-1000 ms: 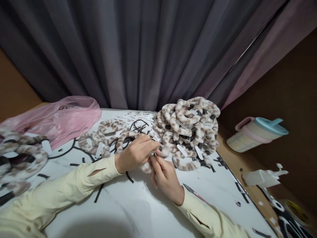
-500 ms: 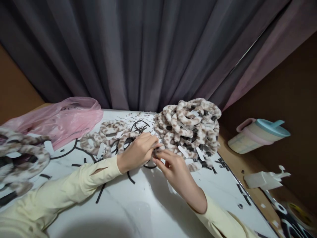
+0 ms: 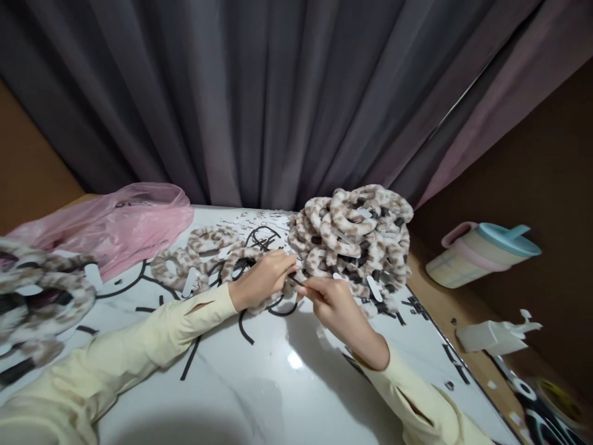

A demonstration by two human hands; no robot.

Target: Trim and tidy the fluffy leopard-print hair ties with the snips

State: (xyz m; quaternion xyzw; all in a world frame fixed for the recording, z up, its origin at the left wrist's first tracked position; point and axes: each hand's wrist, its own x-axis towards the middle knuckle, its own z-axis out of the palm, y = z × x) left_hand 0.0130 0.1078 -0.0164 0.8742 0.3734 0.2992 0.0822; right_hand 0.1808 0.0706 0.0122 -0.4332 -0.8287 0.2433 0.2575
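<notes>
My left hand [image 3: 265, 279] is closed in a pinch near the middle of the white table [image 3: 259, 395], with part of a fuzzy brown-and-white ring showing beneath it. Just to its right, my right hand [image 3: 334, 308] pinches a thin dark strip [image 3: 294, 281] that runs between the two hands. What my left fingertips grip is too small to make out. Behind and beside my right hand rises a big pile of fuzzy spotted rings [image 3: 356, 228] with white tags and dark bands. More such rings [image 3: 210, 240] lie left of my left hand.
A pink plastic bag [image 3: 134, 228] and further fuzzy rings [image 3: 60, 296] lie at the left. Black strips and small metal pieces are scattered about. On the right stand or lie a blue-lidded cup [image 3: 477, 253], a white bottle [image 3: 495, 337], scissors [image 3: 525, 389] and tape [image 3: 563, 395].
My hands have moved slightly apart, both shifting a little to the right. The dark strip between them now shows more clearly.
</notes>
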